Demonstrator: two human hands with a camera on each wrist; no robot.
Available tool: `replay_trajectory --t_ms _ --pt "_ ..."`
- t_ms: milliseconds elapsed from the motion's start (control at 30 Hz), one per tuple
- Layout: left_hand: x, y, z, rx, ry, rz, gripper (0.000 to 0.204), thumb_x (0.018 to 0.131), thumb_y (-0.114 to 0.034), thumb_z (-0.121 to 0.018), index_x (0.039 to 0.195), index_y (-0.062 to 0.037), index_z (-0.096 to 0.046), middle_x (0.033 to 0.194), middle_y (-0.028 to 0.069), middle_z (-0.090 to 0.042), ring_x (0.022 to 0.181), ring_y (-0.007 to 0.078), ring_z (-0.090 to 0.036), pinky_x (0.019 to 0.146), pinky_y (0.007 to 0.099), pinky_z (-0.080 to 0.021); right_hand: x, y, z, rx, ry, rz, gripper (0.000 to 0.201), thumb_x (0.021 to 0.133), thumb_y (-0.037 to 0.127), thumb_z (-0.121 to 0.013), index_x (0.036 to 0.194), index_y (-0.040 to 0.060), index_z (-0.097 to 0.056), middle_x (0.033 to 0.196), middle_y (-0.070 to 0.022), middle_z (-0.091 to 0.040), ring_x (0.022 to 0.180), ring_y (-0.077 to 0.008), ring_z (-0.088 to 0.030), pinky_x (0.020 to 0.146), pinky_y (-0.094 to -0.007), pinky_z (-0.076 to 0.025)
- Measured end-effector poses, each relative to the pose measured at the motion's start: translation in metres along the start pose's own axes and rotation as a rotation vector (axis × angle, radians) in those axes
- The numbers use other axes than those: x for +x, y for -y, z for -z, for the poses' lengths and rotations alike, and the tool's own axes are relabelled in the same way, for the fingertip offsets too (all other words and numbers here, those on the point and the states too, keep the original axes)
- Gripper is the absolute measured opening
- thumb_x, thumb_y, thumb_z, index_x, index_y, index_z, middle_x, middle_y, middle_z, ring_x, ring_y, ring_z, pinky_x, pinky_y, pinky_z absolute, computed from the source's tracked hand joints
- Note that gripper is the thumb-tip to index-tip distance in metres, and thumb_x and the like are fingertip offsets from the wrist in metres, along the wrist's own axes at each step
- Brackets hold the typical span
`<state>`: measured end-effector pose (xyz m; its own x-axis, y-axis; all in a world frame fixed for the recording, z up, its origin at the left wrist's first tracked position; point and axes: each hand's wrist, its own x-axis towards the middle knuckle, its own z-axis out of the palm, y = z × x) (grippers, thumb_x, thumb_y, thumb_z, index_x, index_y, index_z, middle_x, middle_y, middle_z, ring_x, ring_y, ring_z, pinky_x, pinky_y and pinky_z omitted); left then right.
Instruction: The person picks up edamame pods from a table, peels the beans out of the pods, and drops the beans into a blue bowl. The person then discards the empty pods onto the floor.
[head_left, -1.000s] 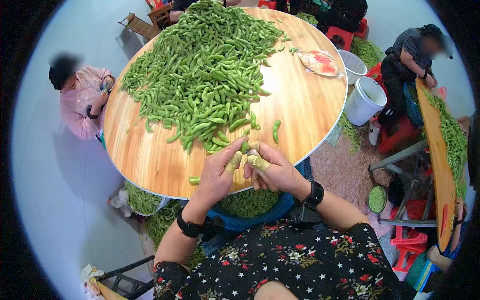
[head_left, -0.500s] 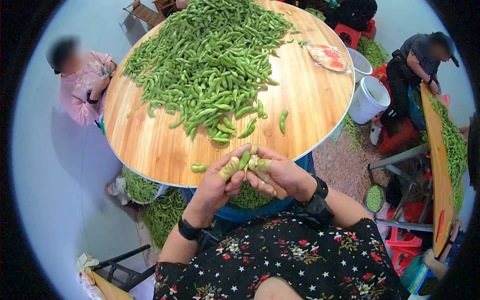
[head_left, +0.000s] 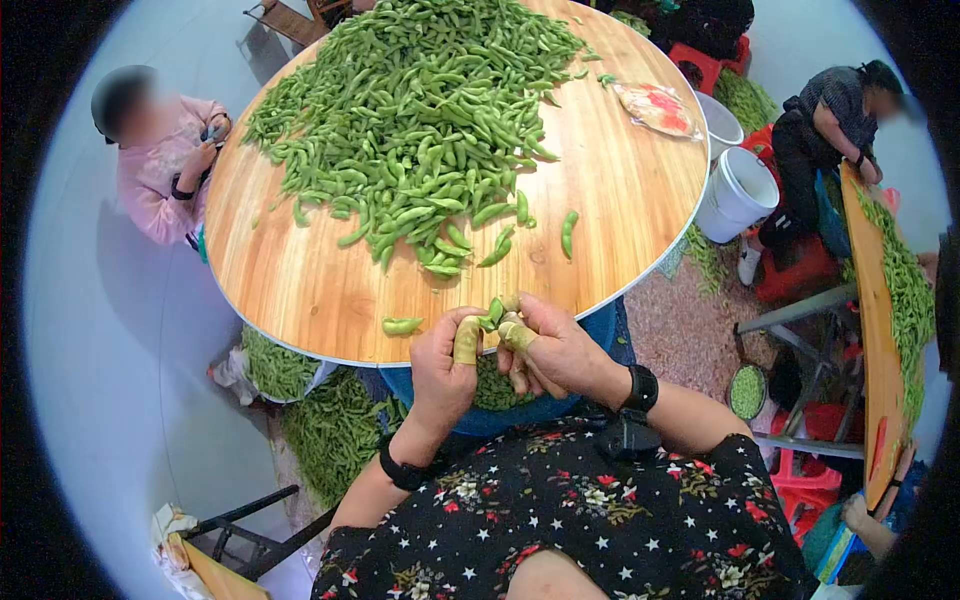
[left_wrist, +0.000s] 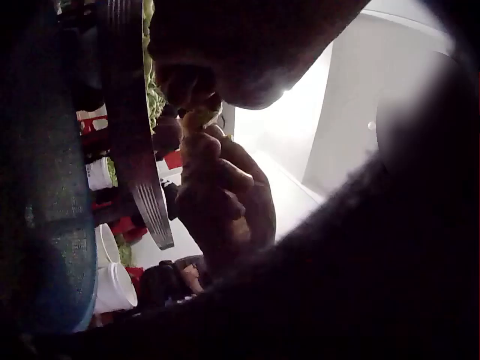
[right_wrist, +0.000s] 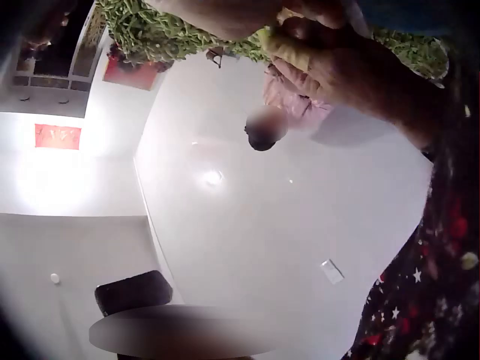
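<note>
Both hands meet at the near edge of the round wooden table (head_left: 300, 330), over a blue basin (head_left: 402, 385) of green beans. A green soybean pod (head_left: 494, 311) is pinched between them. My left hand (head_left: 440, 362) grips its left side, the thumb wrapped in yellowish tape. From the other side my right hand (head_left: 560, 350), its thumb wrapped too, pinches the pod; its lower fingers curl underneath. A large heap of soybean pods (head_left: 400, 130) covers the far left of the tabletop. One loose pod (head_left: 402, 326) lies just left of my left hand. The left wrist view is dark.
Loose pods (head_left: 569, 234) lie between the heap and my hands. A plastic packet (head_left: 657, 109) is at the table's right. White buckets (head_left: 738, 195) stand beyond that edge. Pods (head_left: 335, 435) pile up below on the left. People sit at left and right.
The hands first drew back from the tabletop toward the body with the pod, then the left thumb straightened upward. The pod now shows in pieces between the fingertips.
</note>
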<state>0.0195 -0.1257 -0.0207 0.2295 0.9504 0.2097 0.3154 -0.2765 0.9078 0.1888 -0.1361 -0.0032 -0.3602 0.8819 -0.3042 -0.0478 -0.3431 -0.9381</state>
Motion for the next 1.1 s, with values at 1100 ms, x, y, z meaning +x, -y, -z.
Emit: replay_trajectory --t_ms 1100 --pt "-0.019 -0.021 0.019 0.336 0.031 -0.296 0.011 0.09 -0.009 -0.055 0.098 -0.0019 -0.06 0.083 0.0161 -0.062 0.07 0.0323 -0.062 0.061 0.0376 -0.049 0.002 0.005 0.004 -0.616 -0.094 0.363 0.01 0.075 0.006 -0.053 0.083 -0.0002 -0.052 0.072 -0.0212 -0.056 0.073 -0.0386 -0.058 0.061 -0.0413 -0.045"
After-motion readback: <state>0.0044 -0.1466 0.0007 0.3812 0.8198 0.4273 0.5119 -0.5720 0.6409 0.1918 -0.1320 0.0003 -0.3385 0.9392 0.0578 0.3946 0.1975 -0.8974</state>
